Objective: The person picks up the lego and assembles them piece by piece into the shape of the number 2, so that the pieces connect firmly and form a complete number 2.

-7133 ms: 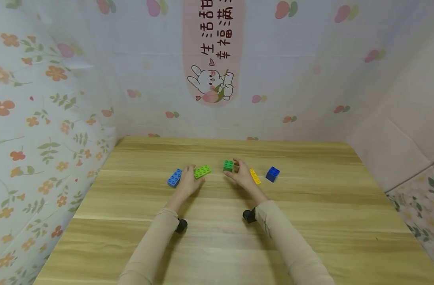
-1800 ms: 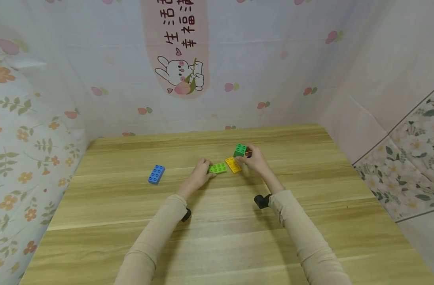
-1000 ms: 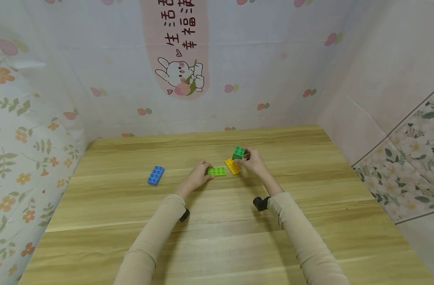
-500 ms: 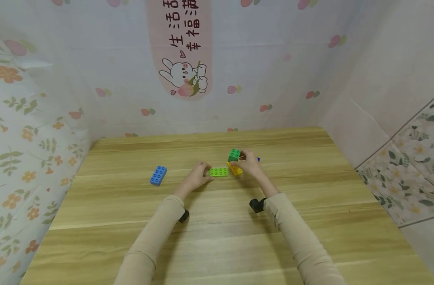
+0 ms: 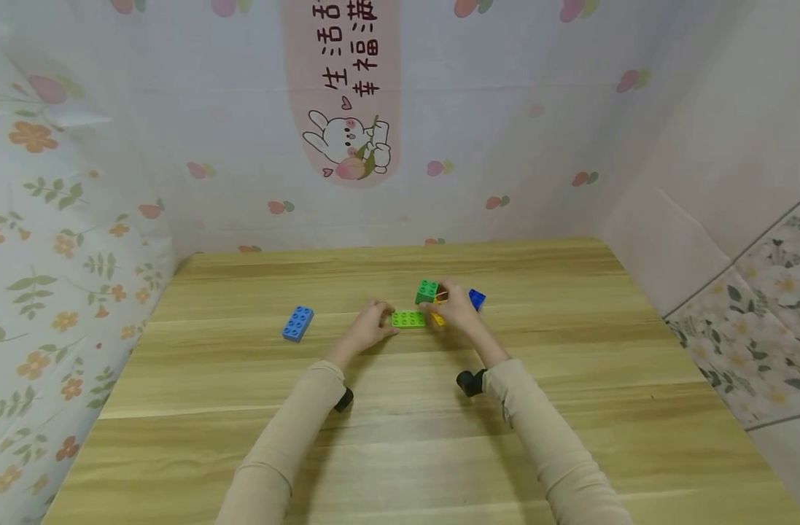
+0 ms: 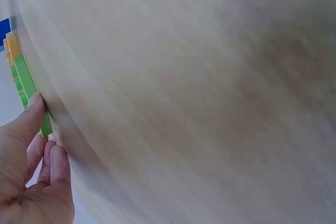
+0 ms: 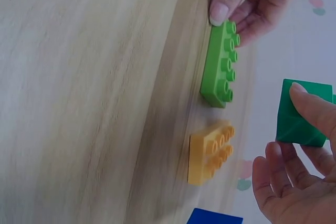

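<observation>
In the head view, my left hand (image 5: 368, 326) is at the left end of a light green toy building brick (image 5: 408, 319) on the table. Its thumb and fingers pinch that end from both sides, as the left wrist view shows. My right hand (image 5: 456, 306) holds a smaller dark green brick (image 7: 304, 111), raised off the table, between thumb and fingertips. Seen from the head, this brick (image 5: 426, 291) overlaps the far side of the light green one's right end. A yellow brick (image 7: 210, 153) lies just past that end, partly covered by the right hand in the head view.
A lighter blue brick (image 5: 297, 323) lies to the left of my left hand. Beyond the right hand stands a dark blue brick (image 5: 476, 300), partly hidden by it. The wooden table (image 5: 400, 452) meets a patterned cloth backdrop (image 5: 505, 131) at its far edge.
The light green brick has moved right, away from the lighter blue one, with my left hand. The dark green brick was lifted off the table and lately shifted left past the yellow one. The view turned slightly.
</observation>
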A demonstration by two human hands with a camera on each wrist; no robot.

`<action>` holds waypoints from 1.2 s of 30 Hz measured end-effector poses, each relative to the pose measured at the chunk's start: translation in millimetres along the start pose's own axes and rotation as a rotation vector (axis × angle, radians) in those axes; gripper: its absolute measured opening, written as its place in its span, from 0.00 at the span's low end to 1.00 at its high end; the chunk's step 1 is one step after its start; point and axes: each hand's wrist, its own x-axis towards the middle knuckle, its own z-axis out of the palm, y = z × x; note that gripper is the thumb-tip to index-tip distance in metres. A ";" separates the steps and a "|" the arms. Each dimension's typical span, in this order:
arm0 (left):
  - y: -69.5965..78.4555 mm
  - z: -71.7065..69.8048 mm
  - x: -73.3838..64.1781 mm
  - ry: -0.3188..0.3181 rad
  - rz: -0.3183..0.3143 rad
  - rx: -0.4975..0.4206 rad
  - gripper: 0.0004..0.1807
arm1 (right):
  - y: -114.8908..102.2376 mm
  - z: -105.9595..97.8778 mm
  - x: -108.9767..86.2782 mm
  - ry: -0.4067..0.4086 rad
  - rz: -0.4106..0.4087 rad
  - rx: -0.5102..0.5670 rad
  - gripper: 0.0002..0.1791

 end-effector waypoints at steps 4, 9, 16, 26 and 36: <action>-1.3 0.2 0.5 0.004 0.006 0.004 0.24 | -1.4 5.1 1.8 -0.014 -0.002 0.010 0.27; -3.7 1.8 1.4 0.007 0.010 -0.006 0.24 | -2.8 12.9 3.6 -0.033 -0.035 0.025 0.27; -4.3 3.2 1.2 0.002 -0.006 -0.020 0.24 | -0.2 21.2 6.8 -0.063 -0.044 0.021 0.26; -4.8 2.3 1.3 0.003 -0.003 -0.037 0.24 | -2.8 27.7 9.0 -0.077 -0.048 -0.023 0.26; -4.5 1.3 0.5 0.007 0.008 -0.023 0.24 | -2.7 36.3 10.5 -0.076 -0.063 -0.087 0.26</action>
